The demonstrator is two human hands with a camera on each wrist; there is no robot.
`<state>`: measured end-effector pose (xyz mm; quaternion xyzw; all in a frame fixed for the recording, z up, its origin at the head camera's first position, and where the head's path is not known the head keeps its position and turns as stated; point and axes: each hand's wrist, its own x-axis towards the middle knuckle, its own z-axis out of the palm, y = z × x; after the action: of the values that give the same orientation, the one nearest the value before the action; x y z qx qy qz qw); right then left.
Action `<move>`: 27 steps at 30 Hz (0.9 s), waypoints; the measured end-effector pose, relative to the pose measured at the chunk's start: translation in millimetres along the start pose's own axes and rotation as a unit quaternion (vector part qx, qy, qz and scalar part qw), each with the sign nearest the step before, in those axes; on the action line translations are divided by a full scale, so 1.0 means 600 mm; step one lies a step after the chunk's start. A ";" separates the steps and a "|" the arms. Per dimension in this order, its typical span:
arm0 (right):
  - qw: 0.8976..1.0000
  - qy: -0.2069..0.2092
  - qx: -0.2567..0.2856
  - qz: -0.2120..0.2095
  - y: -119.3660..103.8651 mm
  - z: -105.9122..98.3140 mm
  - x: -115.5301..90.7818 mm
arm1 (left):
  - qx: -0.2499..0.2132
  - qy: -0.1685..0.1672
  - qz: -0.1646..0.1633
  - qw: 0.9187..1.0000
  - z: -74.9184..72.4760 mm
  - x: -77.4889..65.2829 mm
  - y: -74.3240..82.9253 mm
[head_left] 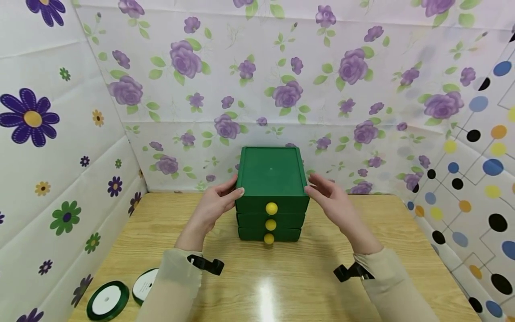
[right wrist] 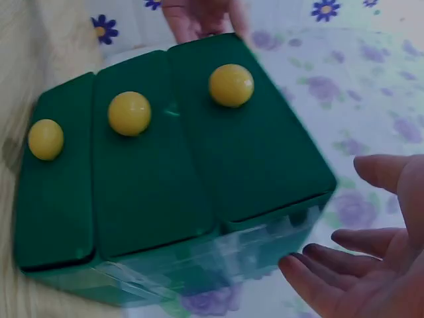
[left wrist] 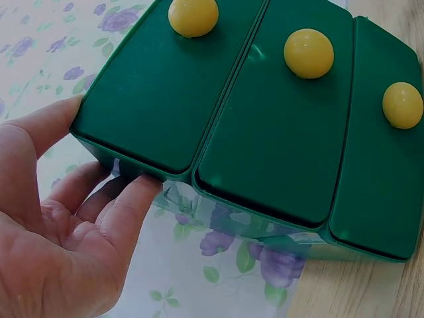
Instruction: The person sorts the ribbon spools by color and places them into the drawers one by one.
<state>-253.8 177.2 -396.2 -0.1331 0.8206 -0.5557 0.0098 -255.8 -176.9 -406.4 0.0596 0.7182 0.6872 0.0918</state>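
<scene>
A green three-drawer box (head_left: pixel 271 172) with round yellow knobs (head_left: pixel 271 208) on its drawer fronts stands on the table, near the back wall. At its upper left edge is my left hand (head_left: pixel 215 203); in the left wrist view the thumb (left wrist: pixel 56 122) meets the top corner and the other fingers touch the side. My right hand (head_left: pixel 335 203) is spread at the upper right side. In the right wrist view, a gap shows between its thumb (right wrist: pixel 381 171) and the box, with the fingers close to the side. Clear plastic or tape covers the box's sides.
Two ribbon spools lie at the table's front left: a dark green one (head_left: pixel 107 300) and another (head_left: pixel 143 286) partly behind my left sleeve. The wooden table (head_left: pixel 241 277) meets a flowered back wall (head_left: pixel 257 103). Patterned sheets stand at left and right.
</scene>
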 end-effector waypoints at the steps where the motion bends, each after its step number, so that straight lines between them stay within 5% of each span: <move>1: 1.000 -0.018 0.005 0.006 0.002 0.001 0.008 | 0.000 -0.001 0.001 1.000 0.000 0.001 -0.001; 12: 0.995 -0.078 0.055 0.023 0.005 -0.001 0.034 | 0.000 -0.005 0.009 1.000 -0.003 0.002 -0.004; 27: 0.992 -0.081 0.083 0.057 0.001 -0.002 0.038 | -0.005 0.002 0.006 1.000 -0.003 0.002 -0.007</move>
<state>-276.0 173.3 -393.1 -0.1294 0.7744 -0.6077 0.1194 -257.1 -178.7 -410.7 0.0621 0.7143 0.6917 0.0868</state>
